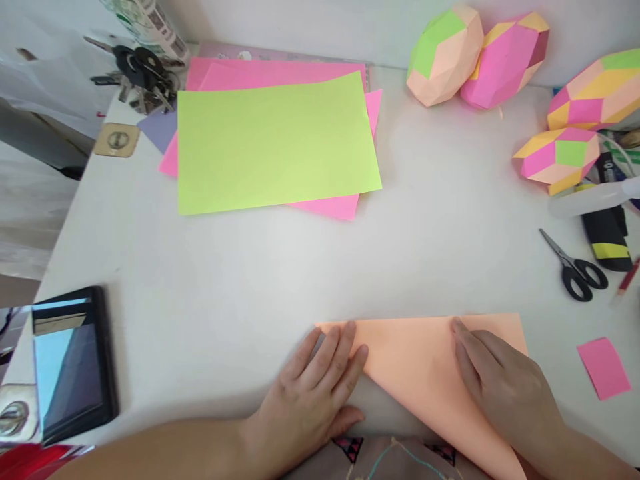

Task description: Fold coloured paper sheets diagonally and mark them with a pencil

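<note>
A sheet of peach paper (425, 360) is folded into a pointed shape at the front of the table. Its long folded edge runs along the top, and its lower part reaches past the table's front edge. My left hand (320, 380) lies flat on the narrow left corner, fingers spread. Near the right end of the upper edge, my right hand (505, 380) has its fingers and thumb drawn together against the paper. Part of the sheet is hidden beneath that hand.
Green paper (280, 143) lies on pink sheets (330, 208) at the back. Scissors (575, 267), a pink paper piece (604, 368) and faceted paper shapes (445, 57) are on the right. A phone-like device (75, 367) and keys (143, 73) sit on the left.
</note>
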`<state>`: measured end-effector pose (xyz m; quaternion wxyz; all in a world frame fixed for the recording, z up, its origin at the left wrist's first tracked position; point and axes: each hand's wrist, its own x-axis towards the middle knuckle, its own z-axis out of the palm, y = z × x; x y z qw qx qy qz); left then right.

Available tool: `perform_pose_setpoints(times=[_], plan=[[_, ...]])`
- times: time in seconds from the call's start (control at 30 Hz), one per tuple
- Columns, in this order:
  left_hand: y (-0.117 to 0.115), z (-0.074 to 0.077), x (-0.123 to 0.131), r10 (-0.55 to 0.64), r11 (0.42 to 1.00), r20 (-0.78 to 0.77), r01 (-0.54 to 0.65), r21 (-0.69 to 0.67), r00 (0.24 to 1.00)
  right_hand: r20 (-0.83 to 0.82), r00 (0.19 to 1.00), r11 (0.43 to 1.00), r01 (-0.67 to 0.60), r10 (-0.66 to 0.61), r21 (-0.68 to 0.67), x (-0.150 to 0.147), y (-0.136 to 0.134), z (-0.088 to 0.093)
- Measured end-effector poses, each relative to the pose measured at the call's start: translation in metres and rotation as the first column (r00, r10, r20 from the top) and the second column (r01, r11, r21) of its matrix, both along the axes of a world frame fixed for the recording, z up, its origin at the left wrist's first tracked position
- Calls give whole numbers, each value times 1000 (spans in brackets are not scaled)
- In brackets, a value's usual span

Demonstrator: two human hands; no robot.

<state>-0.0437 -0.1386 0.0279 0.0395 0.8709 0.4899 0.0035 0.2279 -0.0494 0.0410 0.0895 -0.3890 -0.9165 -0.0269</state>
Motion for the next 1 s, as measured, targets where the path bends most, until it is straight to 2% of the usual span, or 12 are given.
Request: perform_pose_setpoints(times=[0.2,0.47,0.83,1.0], plan=[[-1,0,0,0,1000,1,0,8,1000,-7,1000,1000,-8,8,11,1,-1,-1],[-8,-8,4,57,996,156,-67,61,986,13,999,999,31,-31,25,-1,-7,-2],[-9,-13,3,43,994,167,-58,89,985,28,999,999,43,-44,27,0,-11,-6],[-9,-13,3,38,995,158,-52,88,987,37,997,995,62,-65,74,-1,-10,-6]])
